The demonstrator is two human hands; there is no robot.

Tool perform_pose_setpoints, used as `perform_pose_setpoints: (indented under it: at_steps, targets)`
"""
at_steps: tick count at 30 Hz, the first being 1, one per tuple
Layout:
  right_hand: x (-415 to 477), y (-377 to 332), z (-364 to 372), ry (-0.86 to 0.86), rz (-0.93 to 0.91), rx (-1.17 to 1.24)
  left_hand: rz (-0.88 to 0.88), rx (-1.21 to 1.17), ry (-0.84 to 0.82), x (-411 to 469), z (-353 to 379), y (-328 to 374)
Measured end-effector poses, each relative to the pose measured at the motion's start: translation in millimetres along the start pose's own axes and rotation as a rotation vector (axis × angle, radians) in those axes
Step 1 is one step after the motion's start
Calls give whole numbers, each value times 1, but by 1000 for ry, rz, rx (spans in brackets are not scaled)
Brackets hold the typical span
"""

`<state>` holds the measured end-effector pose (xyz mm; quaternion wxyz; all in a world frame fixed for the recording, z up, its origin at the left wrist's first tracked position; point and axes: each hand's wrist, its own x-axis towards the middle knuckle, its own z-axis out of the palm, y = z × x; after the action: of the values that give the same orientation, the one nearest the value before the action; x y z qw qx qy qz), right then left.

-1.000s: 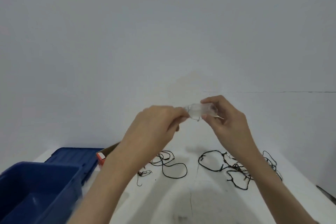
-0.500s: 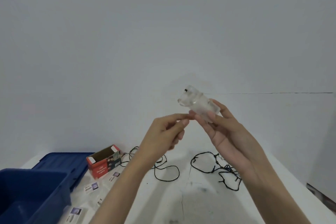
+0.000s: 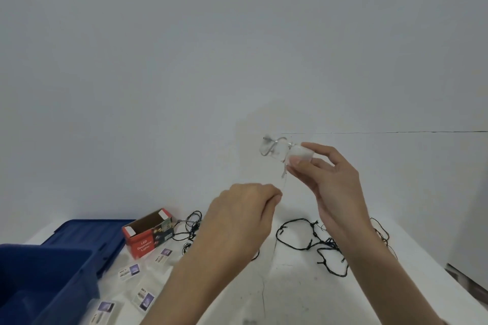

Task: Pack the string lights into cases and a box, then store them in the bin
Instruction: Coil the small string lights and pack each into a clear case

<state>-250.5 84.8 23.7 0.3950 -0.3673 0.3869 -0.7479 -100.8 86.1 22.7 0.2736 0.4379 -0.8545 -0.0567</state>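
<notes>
My right hand (image 3: 332, 182) holds up a small clear battery pack (image 3: 282, 152) of a thin-wire string light, pinched between thumb and fingers. A fine wire (image 3: 283, 179) hangs from it toward my left hand (image 3: 243, 216), whose fingers are pinched together just below, apparently on that wire. On the white table lie dark string lights (image 3: 314, 245) in loose tangles, an open red cardboard box (image 3: 148, 235), and several clear cases with labels (image 3: 137, 282). The blue bin (image 3: 45, 282) stands at the lower left.
The bin's blue lid (image 3: 89, 232) lies flat behind it, next to the red box. A second dark tangle of wire (image 3: 191, 227) lies behind my left wrist. The table's right edge (image 3: 459, 287) falls off to a dark floor. A plain wall rises behind.
My hands have come apart: the left hand dropped down and away from the battery pack, drawing out fine wire. The right hand keeps the pack raised. The view tilted down, showing more table.
</notes>
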Motion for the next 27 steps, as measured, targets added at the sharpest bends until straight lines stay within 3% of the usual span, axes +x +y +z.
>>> perform_pose_setpoints:
  at_steps: [3, 7, 14, 20, 27]
  targets:
    - [1, 2, 0, 12, -44, -107, 69, 128, 48, 5, -16, 3]
    - [1, 5, 0, -37, -68, -223, 174, 86, 93, 20, -30, -1]
    - [1, 7, -11, -240, 35, -368, 252, 90, 117, 65, -32, -25]
    - [6, 10, -20, -319, 285, -5, -52, -745, -84, 71, 4, -49]
    - [10, 18, -17, -209, 319, 300, -216, -1130, -182, 44, 46, -38]
